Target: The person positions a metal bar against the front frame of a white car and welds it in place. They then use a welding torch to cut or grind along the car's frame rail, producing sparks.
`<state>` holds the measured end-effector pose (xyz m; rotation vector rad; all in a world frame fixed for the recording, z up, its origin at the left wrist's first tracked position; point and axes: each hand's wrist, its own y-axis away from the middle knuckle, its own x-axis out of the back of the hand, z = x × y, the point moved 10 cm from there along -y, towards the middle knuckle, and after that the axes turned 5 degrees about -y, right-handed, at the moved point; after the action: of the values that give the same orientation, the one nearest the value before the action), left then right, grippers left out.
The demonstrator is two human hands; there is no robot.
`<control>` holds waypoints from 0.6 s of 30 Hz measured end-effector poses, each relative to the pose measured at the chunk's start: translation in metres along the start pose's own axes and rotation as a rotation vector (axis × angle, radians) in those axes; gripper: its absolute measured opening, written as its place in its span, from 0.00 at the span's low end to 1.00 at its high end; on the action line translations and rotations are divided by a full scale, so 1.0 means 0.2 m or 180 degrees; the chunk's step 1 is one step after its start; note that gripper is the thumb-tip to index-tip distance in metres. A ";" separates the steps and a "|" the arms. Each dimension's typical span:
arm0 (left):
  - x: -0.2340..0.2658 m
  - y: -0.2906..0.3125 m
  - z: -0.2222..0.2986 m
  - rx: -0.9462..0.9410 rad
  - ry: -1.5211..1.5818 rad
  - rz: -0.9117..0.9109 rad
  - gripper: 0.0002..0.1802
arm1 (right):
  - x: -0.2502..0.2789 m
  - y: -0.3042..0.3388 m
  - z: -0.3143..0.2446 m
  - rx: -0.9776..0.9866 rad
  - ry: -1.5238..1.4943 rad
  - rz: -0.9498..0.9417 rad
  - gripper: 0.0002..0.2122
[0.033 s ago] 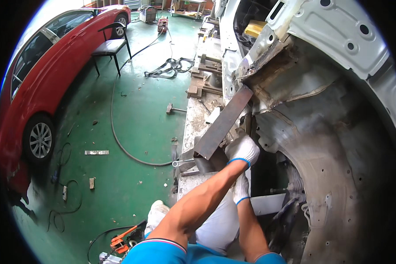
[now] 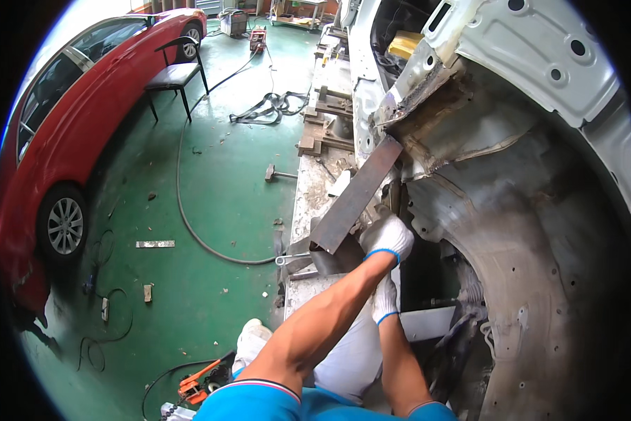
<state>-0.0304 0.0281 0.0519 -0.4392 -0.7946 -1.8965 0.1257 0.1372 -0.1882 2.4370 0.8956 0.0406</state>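
Note:
Both my hands wear white knit gloves with blue cuffs. My left hand (image 2: 388,237) is closed beside a flat dark steel plate (image 2: 357,195), near its lower right edge. What it grips is hidden by the glove and the metal parts there. Just below, my right hand (image 2: 384,298) is partly covered by the left wrist, and its fingers are hidden. The plate lies slanted, its upper end against the torn, rusty edge of a car body (image 2: 428,95). Under its lower end is a dark rounded metal piece (image 2: 329,261).
A pale workbench rail (image 2: 308,210) runs along the car body, with wrenches (image 2: 294,259) at its edge. A hammer (image 2: 280,173), a grey hose (image 2: 180,175), straps (image 2: 270,109) and an orange tool (image 2: 196,384) lie on the green floor. A chair (image 2: 178,74) stands by a red car (image 2: 98,98).

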 end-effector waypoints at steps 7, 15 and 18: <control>0.01 0.02 -0.01 0.0219 0.0044 0.0165 0.32 | 0.03 -0.04 0.14 -0.0315 -0.0156 -0.0211 0.31; 0.05 0.00 0.01 -0.0097 -0.0349 0.0475 0.26 | 0.04 0.04 0.13 -0.0706 0.0304 0.0266 0.19; 0.02 -0.01 0.01 -0.0094 -0.0312 0.0303 0.29 | 0.06 0.18 0.04 -0.0950 0.0513 0.0408 0.25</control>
<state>-0.0341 0.0271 0.0549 -0.5819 -0.7967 -1.8112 0.1576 0.1174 -0.1794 2.2285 0.7395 0.3942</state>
